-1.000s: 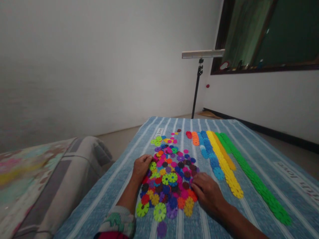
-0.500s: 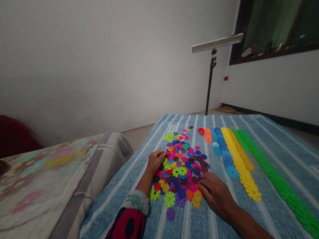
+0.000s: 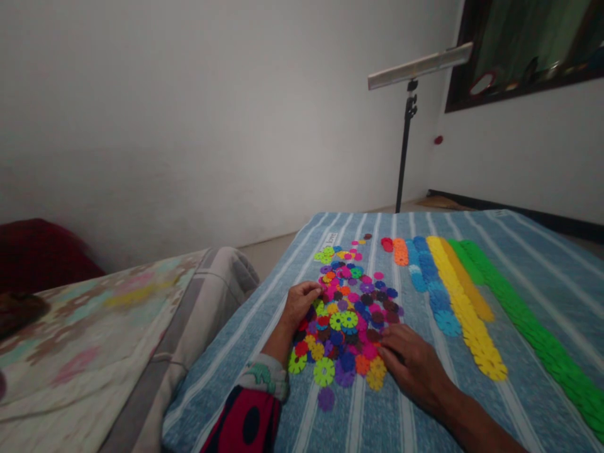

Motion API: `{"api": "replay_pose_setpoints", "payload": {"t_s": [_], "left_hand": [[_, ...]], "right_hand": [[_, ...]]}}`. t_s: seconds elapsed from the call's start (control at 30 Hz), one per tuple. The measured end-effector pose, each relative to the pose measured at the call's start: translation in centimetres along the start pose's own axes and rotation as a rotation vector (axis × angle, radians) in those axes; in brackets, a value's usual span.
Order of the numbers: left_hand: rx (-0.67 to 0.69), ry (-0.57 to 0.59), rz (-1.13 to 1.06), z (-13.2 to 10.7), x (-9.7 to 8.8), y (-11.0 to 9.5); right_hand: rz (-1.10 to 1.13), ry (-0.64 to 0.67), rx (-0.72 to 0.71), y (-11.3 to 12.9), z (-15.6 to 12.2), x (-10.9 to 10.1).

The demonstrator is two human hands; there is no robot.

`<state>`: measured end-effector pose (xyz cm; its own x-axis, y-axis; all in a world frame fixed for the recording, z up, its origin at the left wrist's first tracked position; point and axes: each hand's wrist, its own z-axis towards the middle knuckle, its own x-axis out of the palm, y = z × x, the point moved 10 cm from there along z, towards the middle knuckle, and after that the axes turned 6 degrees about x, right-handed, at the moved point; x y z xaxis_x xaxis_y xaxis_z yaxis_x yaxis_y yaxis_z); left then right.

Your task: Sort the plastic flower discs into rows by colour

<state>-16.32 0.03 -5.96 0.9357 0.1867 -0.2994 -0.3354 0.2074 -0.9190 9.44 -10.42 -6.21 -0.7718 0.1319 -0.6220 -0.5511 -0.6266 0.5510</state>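
A mixed heap of flower-shaped plastic discs point(image 3: 348, 319) in many colours lies on the striped blue cloth. At the heap's left edge is my left hand point(image 3: 301, 302), its fingers and thumb closed together by the pink and red discs; whatever they grip is too small to make out. My right hand point(image 3: 409, 353) rests at the heap's right edge with curled fingers, close to the brown and orange discs; its fingertips hide what is between them. A purple disc point(image 3: 326, 398) lies apart at the near end, and lime green discs point(image 3: 324, 372) sit just beyond it.
Right of the heap run overlapping rows of yellow discs point(image 3: 465, 318), green discs point(image 3: 542, 343) and blue discs point(image 3: 428, 267), with short orange point(image 3: 401, 251) and red point(image 3: 387, 244) rows. A lamp stand point(image 3: 404, 145) rises behind the bed point(image 3: 226, 365). Another bed with patterned covers point(image 3: 117, 327) is at left.
The whole view has shifted slightly, moving the scene a little to the right. Both hands keep nearly the same places beside the heap, with no clear change in the discs.
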Motion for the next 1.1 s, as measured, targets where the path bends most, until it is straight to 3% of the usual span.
{"api": "replay_pose_setpoints", "payload": {"t_s": [0.4, 0.7, 1.1], "left_hand": [[-0.007, 0.065, -0.117, -0.1, 1.2, 0.8], [-0.018, 0.203, -0.208, -0.6, 3.0, 0.0], [0.014, 0.225, -0.191, -0.3, 4.0, -0.7]], "right_hand": [[-0.018, 0.080, -0.063, 1.1, -0.2, 0.0], [-0.128, 0.116, -0.097, 2.0, -0.5, 0.4], [-0.239, 0.173, -0.151, 2.3, -1.0, 2.0]]}}
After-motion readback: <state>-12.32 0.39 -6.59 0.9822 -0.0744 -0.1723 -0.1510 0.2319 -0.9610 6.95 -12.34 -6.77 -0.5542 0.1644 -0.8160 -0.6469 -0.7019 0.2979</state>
